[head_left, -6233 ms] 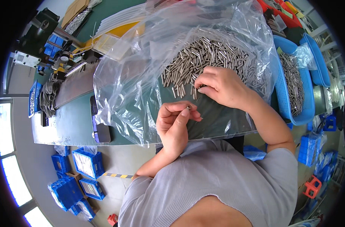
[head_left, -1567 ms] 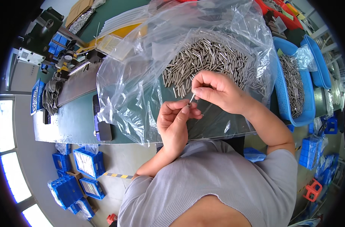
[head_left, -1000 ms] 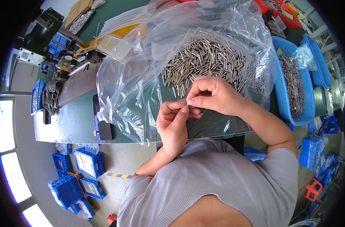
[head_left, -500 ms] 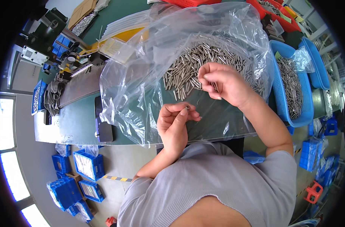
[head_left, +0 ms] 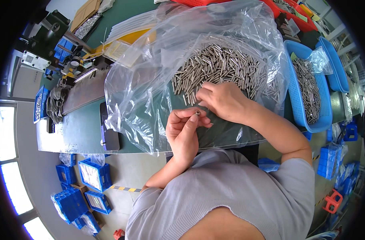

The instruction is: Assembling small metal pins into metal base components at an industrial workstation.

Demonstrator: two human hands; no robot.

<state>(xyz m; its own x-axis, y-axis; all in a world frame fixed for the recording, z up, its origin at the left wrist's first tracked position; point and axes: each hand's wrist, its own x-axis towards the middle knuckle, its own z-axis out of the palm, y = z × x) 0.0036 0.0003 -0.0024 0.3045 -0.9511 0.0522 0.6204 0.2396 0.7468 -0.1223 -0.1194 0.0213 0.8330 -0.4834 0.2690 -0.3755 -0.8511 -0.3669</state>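
Between the thumb and forefinger of my left hand (head_left: pixel 183 134) sits a small round metal piece (head_left: pixel 197 113) that looks like a ring with a dark hole. My right hand (head_left: pixel 224 102) is just above it and to the right, at the near side of a pile of slim metal pins (head_left: pixel 214 66). Its fingers are bent and pressed together, and whatever they may hold is hidden. The pins lie on a clear plastic bag (head_left: pixel 142 96) spread over the green table (head_left: pixel 80 132).
To the right stands a blue basket (head_left: pixel 326 112) of similar pins, with another blue basket (head_left: pixel 340 80) behind it. A phone (head_left: pixel 110 138) lies left of the bag. A black fixture (head_left: pixel 50 30) stands at the far left. Red trays (head_left: pixel 306 26) are at the back.
My right hand has come down and left, closer to my left hand, and turned so its back shows. My left hand has stayed in place with the ring-like piece.
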